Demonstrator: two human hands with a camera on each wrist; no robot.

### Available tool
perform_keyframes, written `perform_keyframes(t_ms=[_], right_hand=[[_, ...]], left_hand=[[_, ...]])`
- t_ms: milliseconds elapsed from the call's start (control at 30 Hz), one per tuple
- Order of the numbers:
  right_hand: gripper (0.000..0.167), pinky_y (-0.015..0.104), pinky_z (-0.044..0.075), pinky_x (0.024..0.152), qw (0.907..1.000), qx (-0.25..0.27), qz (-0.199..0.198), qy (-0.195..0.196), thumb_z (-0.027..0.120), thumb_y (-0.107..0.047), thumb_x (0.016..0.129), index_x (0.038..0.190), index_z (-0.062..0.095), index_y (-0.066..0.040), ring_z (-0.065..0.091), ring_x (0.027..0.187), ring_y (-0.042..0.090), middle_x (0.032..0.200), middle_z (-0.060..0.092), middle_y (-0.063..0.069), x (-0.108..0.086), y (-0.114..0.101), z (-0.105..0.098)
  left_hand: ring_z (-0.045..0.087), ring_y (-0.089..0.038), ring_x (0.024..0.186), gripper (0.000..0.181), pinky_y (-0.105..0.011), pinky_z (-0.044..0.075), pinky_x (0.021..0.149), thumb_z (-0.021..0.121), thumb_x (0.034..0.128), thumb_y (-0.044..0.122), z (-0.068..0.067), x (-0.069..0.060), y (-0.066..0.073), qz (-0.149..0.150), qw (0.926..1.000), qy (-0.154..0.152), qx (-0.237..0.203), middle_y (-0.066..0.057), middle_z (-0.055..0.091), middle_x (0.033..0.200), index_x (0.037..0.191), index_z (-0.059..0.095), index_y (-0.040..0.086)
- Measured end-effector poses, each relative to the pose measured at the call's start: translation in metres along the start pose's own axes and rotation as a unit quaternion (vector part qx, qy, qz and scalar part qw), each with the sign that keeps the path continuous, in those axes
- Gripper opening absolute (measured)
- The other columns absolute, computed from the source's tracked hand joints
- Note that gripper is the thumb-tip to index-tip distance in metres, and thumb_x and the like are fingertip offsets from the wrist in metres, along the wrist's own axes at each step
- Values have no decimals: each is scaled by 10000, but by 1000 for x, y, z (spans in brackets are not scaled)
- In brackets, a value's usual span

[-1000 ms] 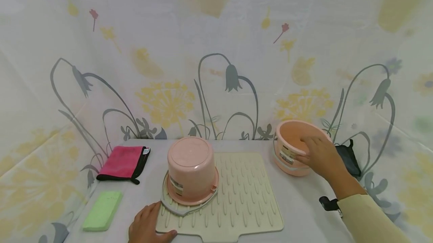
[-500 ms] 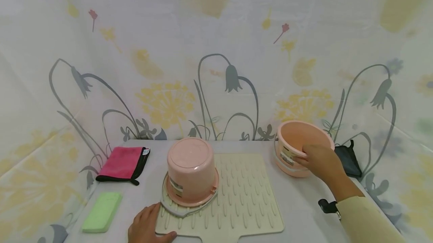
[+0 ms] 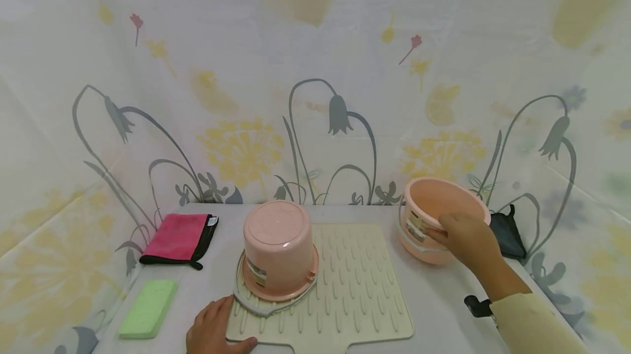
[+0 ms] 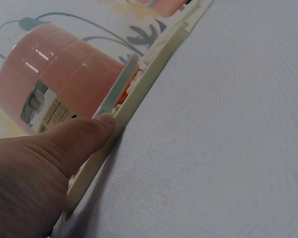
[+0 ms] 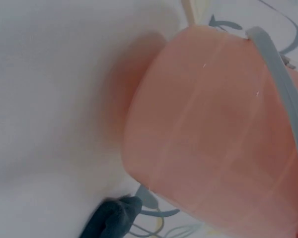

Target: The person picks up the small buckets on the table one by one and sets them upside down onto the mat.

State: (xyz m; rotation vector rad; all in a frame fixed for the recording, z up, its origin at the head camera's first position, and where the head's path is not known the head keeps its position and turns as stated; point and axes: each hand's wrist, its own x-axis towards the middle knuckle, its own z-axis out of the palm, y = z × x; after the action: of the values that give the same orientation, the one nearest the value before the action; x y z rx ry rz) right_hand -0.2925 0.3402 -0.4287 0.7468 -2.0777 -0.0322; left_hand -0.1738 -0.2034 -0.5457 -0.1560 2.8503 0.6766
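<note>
Open-topped pink bucket (image 3: 430, 206) below right fingers (image 3: 450, 223), rim (image 3: 410, 203) pinched in them; left fingers (image 3: 222, 307) relaxed, touching mat (image 3: 357, 277).

Pale backdrop sheet (image 3: 315, 52), printed grey bellflowers (image 3: 338, 114), yellow blooms (image 3: 241, 148); white tabletop (image 3: 439, 302) in front; light soft, even.

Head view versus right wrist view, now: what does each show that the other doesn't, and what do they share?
Only the head view shows the pink cloth, green block, overturned bucket, left hand, and right hand gripping the held bucket.

Only the right wrist view shows a pink tinge on the table.

Both show the held bucket, its handle, the table, the curtain, a dark object and, apparently, the board.
</note>
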Motion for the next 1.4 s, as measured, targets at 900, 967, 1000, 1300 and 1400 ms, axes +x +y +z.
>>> perform_keyframes(t_ms=[900,967,1000,1300,1400], right_hand=[[691,286,252,448,9920,299,923,807,476,-735,987,694,419,-112,309,553,132,627,356,-12,10,-64,-30],[700,284,262,452,9902,394,1032,849,485,-730,986,702,465,-90,318,559,122,624,373,-16,10,-70,-31],[707,284,270,452,9894,422,1110,841,483,-731,985,710,485,-80,320,562,117,625,381,-20,10,-73,-31],[724,279,247,454,9777,473,1759,1049,484,-752,967,666,448,-94,284,562,108,621,322,-53,3,-96,-24],[724,297,242,451,9748,444,1764,1295,500,-748,963,661,445,-92,283,560,111,612,320,-48,0,-100,-21]], left_hand=[[441,-545,1333,1258,-763,380,1050,827,638,791,-3,-2,4,36,10000,6,64,-255,519,1465,1522,464,-27],[447,-545,1324,1258,-763,384,1044,826,640,792,-4,-2,3,32,10000,-6,76,-254,520,1463,1525,461,-24],[447,-547,1320,1259,-763,385,1042,824,641,795,-4,-2,3,23,10000,-24,79,-256,520,1461,1527,459,-24],[434,-550,1327,1268,-768,372,1056,824,643,792,-5,-2,3,-27,9999,-137,75,-278,507,1466,1522,451,-41],[432,-546,1330,1277,-767,369,1059,828,637,793,-5,0,4,-40,9999,-150,58,-274,506,1467,1527,448,-40]])
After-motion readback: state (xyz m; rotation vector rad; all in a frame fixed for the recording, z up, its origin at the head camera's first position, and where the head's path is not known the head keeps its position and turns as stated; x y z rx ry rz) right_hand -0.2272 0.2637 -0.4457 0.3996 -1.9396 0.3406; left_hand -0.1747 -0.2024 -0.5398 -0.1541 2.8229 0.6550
